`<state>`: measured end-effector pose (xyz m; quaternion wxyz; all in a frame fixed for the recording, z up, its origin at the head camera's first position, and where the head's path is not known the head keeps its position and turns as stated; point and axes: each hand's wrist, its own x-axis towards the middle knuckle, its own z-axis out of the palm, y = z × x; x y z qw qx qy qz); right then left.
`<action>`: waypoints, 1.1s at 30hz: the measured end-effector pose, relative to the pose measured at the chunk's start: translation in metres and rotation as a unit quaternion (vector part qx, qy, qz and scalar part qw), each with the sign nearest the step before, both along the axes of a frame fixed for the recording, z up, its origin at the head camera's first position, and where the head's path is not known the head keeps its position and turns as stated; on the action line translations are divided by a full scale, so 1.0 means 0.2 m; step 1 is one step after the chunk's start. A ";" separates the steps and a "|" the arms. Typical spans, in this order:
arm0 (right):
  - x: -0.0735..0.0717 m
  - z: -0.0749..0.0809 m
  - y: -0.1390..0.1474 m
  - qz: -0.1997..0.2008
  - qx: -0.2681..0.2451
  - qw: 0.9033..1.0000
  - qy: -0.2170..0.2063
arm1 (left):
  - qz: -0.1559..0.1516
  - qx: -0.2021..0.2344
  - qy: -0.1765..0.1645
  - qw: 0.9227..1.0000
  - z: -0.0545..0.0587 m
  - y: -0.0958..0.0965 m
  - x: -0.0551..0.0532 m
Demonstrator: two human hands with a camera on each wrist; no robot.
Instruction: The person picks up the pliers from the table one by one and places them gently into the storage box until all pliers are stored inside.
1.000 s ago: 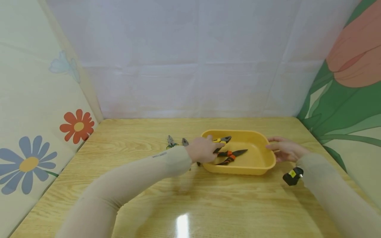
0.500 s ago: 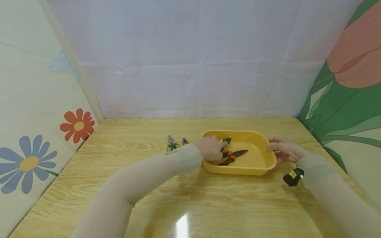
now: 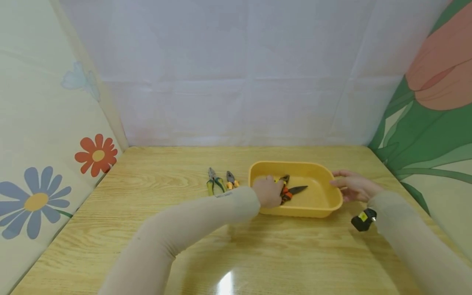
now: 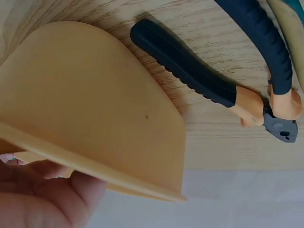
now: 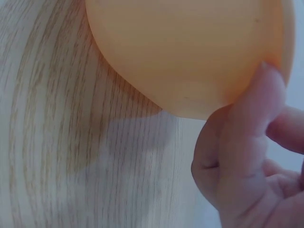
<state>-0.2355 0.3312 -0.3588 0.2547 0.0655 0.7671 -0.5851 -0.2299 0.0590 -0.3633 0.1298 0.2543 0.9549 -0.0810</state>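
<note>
A yellow plastic basin (image 3: 295, 211) stands on the table. My left hand (image 3: 268, 191) reaches inside its left end and grips yellow-and-black pliers (image 3: 286, 178), whose jaws show past the fingers. Beside them in the basin lies an orange-and-black tool with a pointed dark blade (image 3: 298, 189), partly covered by the hand. The basin's wall hides most of the left fingers in the left wrist view. My right hand (image 3: 355, 186) holds the basin's right end at the rim; in the right wrist view a fingertip (image 5: 266, 78) rests on the outer wall.
Left of the basin lie green-and-yellow-handled pliers (image 3: 215, 182) and orange-and-dark-blue pliers (image 4: 280, 109). A black device (image 3: 363, 220) with a yellow label is by my right wrist. A pale cloth wall (image 3: 236, 102) stands behind the wooden table (image 3: 158, 172).
My left hand has moved right and lower into the basin, and the yellow-and-black pliers have shifted with it. The pliers left of the basin are more visible. The right hand stays put.
</note>
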 end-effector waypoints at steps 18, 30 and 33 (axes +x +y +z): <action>-0.01 0.00 0.01 0.007 0.003 1.000 -0.004 | -0.037 0.065 -0.007 0.997 0.01 -0.10 0.03; -0.01 -0.01 0.01 0.014 -0.016 1.000 0.003 | -0.065 0.062 0.027 0.996 -0.01 -0.12 0.00; -0.01 -0.01 0.01 0.013 -0.021 1.000 0.002 | -0.051 0.102 0.022 0.993 0.03 -0.17 0.03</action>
